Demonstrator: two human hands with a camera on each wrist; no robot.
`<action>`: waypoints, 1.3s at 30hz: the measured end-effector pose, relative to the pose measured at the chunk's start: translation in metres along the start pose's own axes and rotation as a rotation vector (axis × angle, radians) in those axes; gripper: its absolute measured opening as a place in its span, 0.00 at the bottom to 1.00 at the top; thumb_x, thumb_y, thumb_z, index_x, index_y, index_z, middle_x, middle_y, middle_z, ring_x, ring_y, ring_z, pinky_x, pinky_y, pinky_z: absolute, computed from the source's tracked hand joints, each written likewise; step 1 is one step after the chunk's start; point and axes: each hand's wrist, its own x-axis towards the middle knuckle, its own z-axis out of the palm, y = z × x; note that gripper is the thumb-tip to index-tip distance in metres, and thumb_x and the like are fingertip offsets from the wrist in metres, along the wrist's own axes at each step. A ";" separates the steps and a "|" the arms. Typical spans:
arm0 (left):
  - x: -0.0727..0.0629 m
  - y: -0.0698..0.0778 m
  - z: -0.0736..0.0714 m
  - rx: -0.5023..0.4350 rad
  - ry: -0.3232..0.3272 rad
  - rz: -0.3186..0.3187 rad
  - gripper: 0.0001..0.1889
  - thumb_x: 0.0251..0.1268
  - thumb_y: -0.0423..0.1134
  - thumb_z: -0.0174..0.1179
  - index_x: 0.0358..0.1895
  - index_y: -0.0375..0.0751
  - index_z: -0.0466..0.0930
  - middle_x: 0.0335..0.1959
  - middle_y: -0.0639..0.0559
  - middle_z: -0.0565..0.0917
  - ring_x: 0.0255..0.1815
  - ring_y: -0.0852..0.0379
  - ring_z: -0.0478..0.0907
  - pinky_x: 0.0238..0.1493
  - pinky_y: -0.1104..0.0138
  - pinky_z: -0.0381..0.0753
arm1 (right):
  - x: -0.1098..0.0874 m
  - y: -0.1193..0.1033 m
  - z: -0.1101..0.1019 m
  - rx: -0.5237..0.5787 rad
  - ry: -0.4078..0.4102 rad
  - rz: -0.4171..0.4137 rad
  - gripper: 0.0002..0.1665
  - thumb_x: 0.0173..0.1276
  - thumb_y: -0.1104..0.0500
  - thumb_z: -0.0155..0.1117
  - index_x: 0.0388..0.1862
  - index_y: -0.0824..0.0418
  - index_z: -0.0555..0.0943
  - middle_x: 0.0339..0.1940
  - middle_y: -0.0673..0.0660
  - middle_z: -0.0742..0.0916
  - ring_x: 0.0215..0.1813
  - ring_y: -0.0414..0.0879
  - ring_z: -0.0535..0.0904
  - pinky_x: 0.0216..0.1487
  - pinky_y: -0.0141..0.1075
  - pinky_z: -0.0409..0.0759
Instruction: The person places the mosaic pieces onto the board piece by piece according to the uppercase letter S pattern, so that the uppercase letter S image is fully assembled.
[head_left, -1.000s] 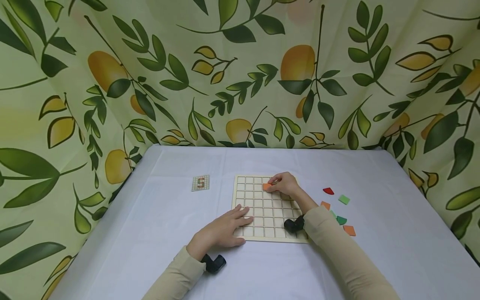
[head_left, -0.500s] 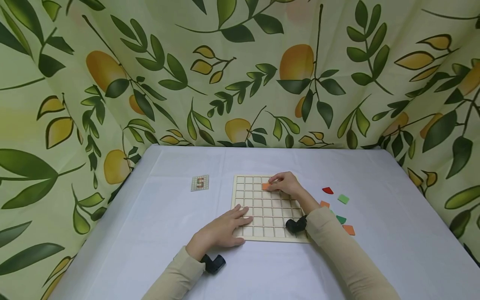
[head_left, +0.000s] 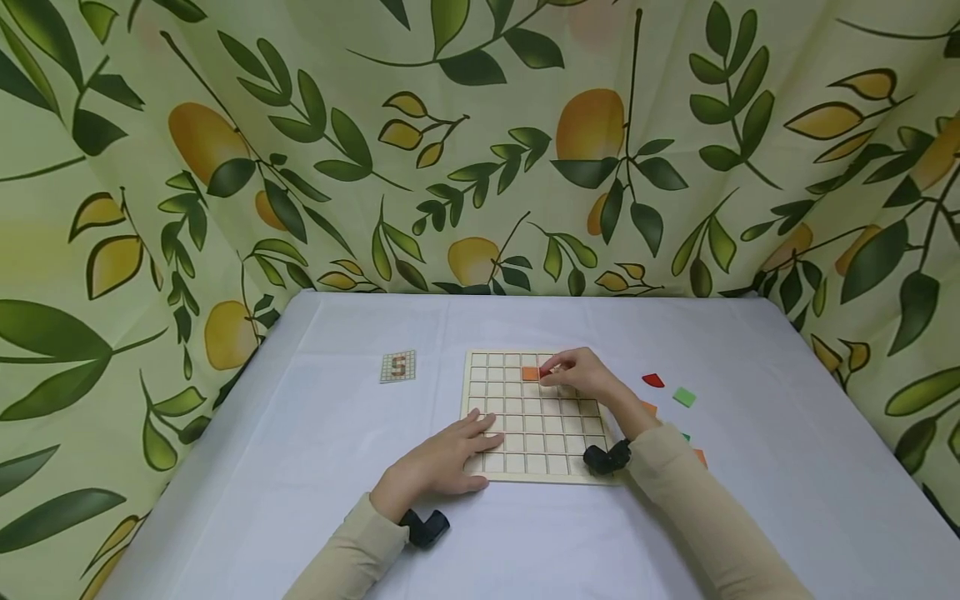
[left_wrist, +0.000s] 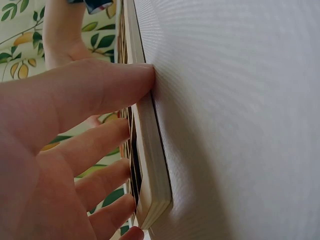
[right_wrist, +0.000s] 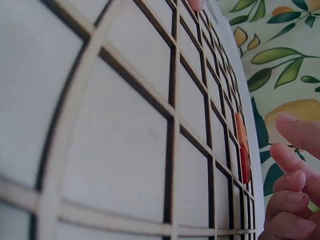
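A pale wooden grid board (head_left: 517, 421) lies on the table, with an orange square tile (head_left: 530, 373) in a cell of its upper part. Right beside that tile is a red piece (right_wrist: 245, 165), partly covered by fingers in the head view. My right hand (head_left: 585, 372) is at the red piece; in the right wrist view its thumb and index fingertip are parted, a little off the tiles. My left hand (head_left: 446, 457) rests spread over the board's lower left corner, its thumb (left_wrist: 135, 80) against the front edge.
To the board's left lies a small card (head_left: 397, 366) printed with a grid pattern. Loose pieces lie to the right, among them a red one (head_left: 653, 380) and a light green square (head_left: 684, 397); the right forearm partly covers others. A patterned curtain (head_left: 480, 150) hangs behind the table.
My right hand has drawn slightly right, off the orange tile, and the red piece beside it now shows. The right forearm covers more of the loose pieces. My left hand stays put.
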 end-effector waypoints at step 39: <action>0.000 0.000 0.000 -0.012 0.005 0.002 0.33 0.61 0.45 0.62 0.71 0.51 0.66 0.78 0.49 0.59 0.81 0.46 0.50 0.77 0.51 0.60 | -0.060 0.025 -0.034 -0.003 0.099 0.091 0.23 0.60 0.55 0.69 0.52 0.65 0.82 0.25 0.49 0.71 0.31 0.42 0.65 0.26 0.30 0.63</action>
